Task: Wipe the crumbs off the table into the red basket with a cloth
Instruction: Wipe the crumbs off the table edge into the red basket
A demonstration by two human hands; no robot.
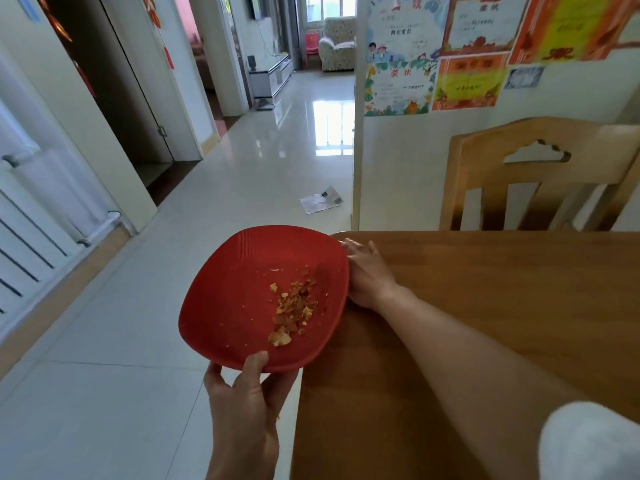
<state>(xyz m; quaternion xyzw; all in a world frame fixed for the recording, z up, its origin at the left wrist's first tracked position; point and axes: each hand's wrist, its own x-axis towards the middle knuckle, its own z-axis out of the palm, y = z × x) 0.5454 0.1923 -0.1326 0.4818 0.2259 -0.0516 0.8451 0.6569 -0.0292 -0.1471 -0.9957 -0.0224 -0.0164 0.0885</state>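
A shallow red basket (225,278) hangs in the air just off the left edge of the wooden table (502,289). My left hand (242,403) grips its near rim, thumb on top. A small heap of orange and brown crumbs (294,308) lies inside it, towards the right. My right hand (367,275) rests palm down on the table's left corner, fingers stretched out and touching the basket's right rim. No cloth shows in or under that hand. The visible tabletop shows no crumbs.
A wooden chair (540,168) stands at the table's far side against a wall with posters. A sheet of paper (320,199) lies on the glossy tiled floor beyond the basket. A white radiator (34,220) runs along the left wall.
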